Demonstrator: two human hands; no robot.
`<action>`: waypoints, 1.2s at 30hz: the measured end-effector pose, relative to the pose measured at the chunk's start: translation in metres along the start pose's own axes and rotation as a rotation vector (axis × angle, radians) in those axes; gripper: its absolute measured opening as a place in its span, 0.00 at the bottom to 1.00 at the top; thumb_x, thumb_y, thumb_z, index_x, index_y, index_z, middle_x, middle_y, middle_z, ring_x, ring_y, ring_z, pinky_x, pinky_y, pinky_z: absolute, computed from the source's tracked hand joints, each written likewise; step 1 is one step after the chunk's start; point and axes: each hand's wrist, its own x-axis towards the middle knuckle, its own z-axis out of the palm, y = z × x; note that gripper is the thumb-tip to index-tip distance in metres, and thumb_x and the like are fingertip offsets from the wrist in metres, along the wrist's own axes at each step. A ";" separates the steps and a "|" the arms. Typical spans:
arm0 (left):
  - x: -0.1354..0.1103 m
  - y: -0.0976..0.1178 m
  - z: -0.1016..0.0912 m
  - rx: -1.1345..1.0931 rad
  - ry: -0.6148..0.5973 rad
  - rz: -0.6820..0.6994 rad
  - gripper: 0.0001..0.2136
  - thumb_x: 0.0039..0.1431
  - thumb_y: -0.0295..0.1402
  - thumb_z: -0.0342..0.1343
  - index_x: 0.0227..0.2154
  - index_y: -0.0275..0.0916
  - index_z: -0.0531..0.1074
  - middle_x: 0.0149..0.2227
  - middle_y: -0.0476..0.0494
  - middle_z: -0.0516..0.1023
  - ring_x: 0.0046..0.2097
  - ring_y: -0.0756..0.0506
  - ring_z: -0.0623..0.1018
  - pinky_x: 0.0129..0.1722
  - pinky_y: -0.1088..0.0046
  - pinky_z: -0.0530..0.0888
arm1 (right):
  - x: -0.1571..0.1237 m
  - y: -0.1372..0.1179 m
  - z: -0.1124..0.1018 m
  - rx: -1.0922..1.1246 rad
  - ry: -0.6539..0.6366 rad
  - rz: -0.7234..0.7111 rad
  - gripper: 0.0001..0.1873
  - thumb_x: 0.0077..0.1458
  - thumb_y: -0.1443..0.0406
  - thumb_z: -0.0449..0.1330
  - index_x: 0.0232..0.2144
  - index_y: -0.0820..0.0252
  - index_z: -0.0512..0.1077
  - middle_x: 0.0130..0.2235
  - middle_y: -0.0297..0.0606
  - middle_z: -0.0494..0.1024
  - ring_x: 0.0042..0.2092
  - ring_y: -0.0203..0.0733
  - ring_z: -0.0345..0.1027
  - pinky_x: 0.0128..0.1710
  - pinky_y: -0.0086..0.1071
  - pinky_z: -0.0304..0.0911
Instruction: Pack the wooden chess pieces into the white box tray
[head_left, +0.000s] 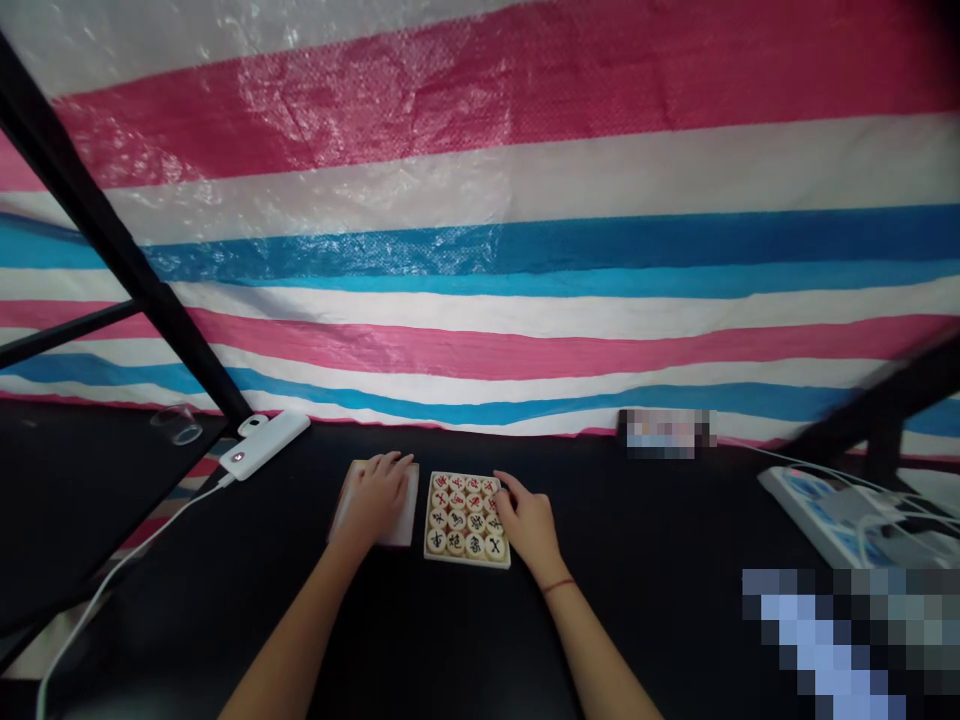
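Note:
A shallow, pale square box lies on the black table, packed with rows of round Chinese chess pieces. Red characters mark the pieces at the far side and black ones those at the near side. At the box's right edge, my right hand has its thumb and index finger curled over the far right corner, partly covering the end pieces. To the left, my left hand rests with fingers spread on what looks like the box's lid, a flat, pale piece with a reddish-brown rim.
A white power bank or adapter with a cable stands at the back left, near a clear plastic cup. A blurred-out object sits at the back. Power strips with cables lie right. Striped sheeting hangs behind, between black frame bars.

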 end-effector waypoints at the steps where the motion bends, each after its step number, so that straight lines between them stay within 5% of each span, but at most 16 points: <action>1: -0.002 0.001 0.000 0.019 0.012 -0.014 0.17 0.63 0.30 0.47 0.54 0.46 0.70 0.55 0.40 0.74 0.56 0.37 0.71 0.53 0.52 0.67 | 0.002 -0.001 0.001 -0.005 -0.004 -0.004 0.23 0.58 0.63 0.46 0.48 0.59 0.75 0.33 0.39 0.82 0.32 0.42 0.74 0.42 0.35 0.61; 12: -0.011 0.009 -0.003 0.043 -0.022 -0.015 0.18 0.64 0.31 0.47 0.56 0.49 0.67 0.55 0.42 0.73 0.57 0.37 0.70 0.54 0.53 0.65 | 0.012 0.002 0.009 0.014 -0.074 -0.062 0.23 0.60 0.63 0.45 0.51 0.60 0.73 0.31 0.39 0.81 0.32 0.42 0.73 0.41 0.35 0.60; 22: -0.005 -0.011 -0.010 -0.008 -0.045 -0.006 0.17 0.64 0.31 0.47 0.54 0.49 0.69 0.54 0.44 0.75 0.56 0.40 0.71 0.55 0.55 0.64 | 0.008 0.012 0.008 -0.029 -0.122 -0.143 0.24 0.62 0.66 0.44 0.55 0.62 0.69 0.33 0.40 0.79 0.36 0.42 0.72 0.43 0.35 0.58; 28: -0.008 0.011 -0.019 -0.050 0.147 0.061 0.15 0.63 0.32 0.49 0.50 0.49 0.73 0.49 0.44 0.79 0.54 0.40 0.72 0.52 0.57 0.65 | 0.004 0.012 0.003 -0.018 -0.131 -0.168 0.23 0.62 0.66 0.44 0.54 0.61 0.70 0.31 0.39 0.77 0.36 0.42 0.71 0.43 0.36 0.59; 36: -0.012 0.029 -0.013 -0.091 0.053 0.115 0.09 0.62 0.34 0.53 0.41 0.47 0.77 0.43 0.45 0.81 0.48 0.40 0.75 0.48 0.57 0.64 | -0.004 -0.002 -0.005 0.031 -0.162 -0.125 0.21 0.61 0.66 0.46 0.50 0.60 0.72 0.36 0.41 0.79 0.39 0.43 0.71 0.47 0.37 0.58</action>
